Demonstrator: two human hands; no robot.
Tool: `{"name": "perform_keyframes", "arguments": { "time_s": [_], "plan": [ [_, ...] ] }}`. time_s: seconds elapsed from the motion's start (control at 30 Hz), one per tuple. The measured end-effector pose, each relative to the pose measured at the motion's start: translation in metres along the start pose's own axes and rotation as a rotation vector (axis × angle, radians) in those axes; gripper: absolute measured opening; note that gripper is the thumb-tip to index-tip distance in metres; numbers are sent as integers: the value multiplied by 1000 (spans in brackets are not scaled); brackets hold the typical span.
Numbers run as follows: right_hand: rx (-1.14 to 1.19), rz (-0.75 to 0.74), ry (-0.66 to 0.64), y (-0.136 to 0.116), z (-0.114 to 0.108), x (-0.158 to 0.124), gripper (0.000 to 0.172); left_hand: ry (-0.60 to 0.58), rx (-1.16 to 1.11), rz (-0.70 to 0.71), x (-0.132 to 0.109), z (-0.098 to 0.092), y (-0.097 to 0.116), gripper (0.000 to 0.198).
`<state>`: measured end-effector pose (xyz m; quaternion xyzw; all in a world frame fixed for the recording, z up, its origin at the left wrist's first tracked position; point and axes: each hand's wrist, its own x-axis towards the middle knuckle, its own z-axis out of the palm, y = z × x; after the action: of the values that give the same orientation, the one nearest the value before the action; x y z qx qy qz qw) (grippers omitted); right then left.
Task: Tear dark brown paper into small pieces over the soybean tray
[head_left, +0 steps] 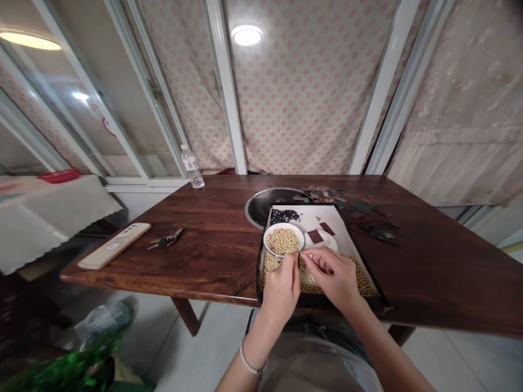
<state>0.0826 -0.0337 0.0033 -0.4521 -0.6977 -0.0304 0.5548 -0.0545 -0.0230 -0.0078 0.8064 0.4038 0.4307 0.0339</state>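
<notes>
Indoors, a glossy dark wooden table [212, 239] stands before a pink-dotted curtain [302, 109], which is at twelve o'clock. From the shallow tray [308, 211], a clear plastic bottle [193, 170] is at ten o'clock, and the metal keys [168, 239] and pale, flat phone [116, 245] are at nine. Inside the tray, round yellowish beans [363, 280] spread toward six o'clock, small black grains [285, 216] lie at eleven, and a white, bean-filled bowl [266, 240] sits at ten. Above the loose beans, the left hand [281, 280] and right hand [338, 275] bring their fingertips near each other; I cannot tell whether they pinch anything.
</notes>
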Motion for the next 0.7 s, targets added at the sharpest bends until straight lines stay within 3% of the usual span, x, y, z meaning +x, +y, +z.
{"name": "perform_keyframes", "arguments": {
  "time_s": [0.3, 0.5, 0.7],
  "plan": [
    [-25, -5, 3, -1, 0, -1, 8, -12, -57, -27, 2, -2, 3, 20],
    [-52, 29, 109, -1, -1, 0, 7, -32, -45, 7, 1, -2, 2, 22],
    [-24, -14, -18, 0, 0, -2, 8, -27, -2, -13, 0, -1, 0, 22]
  ]
}}
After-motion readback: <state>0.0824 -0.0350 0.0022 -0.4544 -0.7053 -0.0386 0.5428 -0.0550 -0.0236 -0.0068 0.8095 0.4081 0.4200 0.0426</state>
